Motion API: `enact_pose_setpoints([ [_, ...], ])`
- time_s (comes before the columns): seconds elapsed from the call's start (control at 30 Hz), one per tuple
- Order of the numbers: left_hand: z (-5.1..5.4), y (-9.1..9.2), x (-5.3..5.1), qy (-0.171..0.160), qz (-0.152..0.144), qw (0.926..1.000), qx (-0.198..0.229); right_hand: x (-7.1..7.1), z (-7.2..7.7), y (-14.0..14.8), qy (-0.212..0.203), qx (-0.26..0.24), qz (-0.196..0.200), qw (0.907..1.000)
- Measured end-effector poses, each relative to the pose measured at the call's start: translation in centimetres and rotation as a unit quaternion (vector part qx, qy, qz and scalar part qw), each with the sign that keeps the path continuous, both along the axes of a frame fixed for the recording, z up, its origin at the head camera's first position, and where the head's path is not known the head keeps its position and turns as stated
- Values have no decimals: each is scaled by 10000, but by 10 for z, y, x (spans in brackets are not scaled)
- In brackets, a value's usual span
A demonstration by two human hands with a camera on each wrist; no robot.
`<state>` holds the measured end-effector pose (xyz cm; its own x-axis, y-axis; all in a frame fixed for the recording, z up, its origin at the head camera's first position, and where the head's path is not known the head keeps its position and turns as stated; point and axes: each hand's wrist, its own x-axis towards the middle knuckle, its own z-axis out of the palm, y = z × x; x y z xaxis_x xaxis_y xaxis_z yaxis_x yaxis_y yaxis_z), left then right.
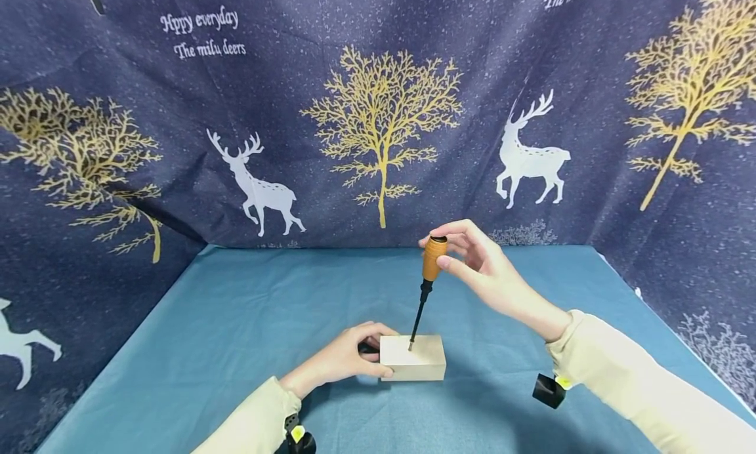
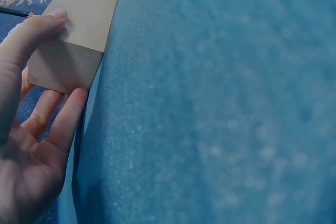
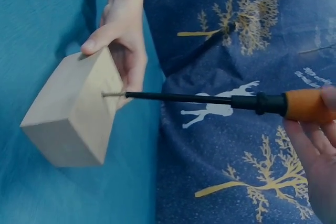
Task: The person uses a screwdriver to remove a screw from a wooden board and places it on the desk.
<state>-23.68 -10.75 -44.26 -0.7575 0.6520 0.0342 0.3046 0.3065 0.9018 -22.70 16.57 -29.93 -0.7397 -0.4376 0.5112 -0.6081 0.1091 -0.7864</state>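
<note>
A pale wooden block [image 1: 413,369] lies on the blue cloth, and my left hand [image 1: 348,355] grips its left end. In the left wrist view the thumb presses one face of the block [image 2: 86,11], with fingertips against another side. My right hand [image 1: 487,270] holds a screwdriver [image 1: 434,257] by its orange handle, fingers around the top. The black shaft slants down to the block's upper face. At its tip, the right wrist view shows a small screw [image 3: 112,94] standing partly out of the block, in line with the shaft.
Blue cloth [image 1: 266,296] covers the table. Behind it hangs a dark blue curtain [image 1: 401,21] printed with white deer and golden trees. Small black devices hang at both wrists, one beneath the right sleeve [image 1: 626,375].
</note>
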Motion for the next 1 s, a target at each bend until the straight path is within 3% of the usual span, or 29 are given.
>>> enact_pose_setpoints([
  [0.13,0,0,0,-34,22,10000,15,-1,-3,-1,-146,-144,451,9988],
  [0.37,-2,0,-1,22,26,10000,12,-3,-9,-3,-56,39,-608,9981],
  [0.67,0,0,-2,71,32,10000,-19,-3,-3,2,-101,-12,-591,9982],
  [0.73,0,1,-2,67,28,10000,-18,-2,-1,4,-30,-14,-392,9992],
  [0.83,0,1,-2,43,14,10000,-3,-1,2,8,52,-52,234,9997],
  [0.93,1,1,0,-21,-12,10000,23,-1,1,9,-88,-289,1044,9941],
  [1.0,1,1,0,-61,-20,10000,23,-2,0,9,-192,-425,1280,9907],
])
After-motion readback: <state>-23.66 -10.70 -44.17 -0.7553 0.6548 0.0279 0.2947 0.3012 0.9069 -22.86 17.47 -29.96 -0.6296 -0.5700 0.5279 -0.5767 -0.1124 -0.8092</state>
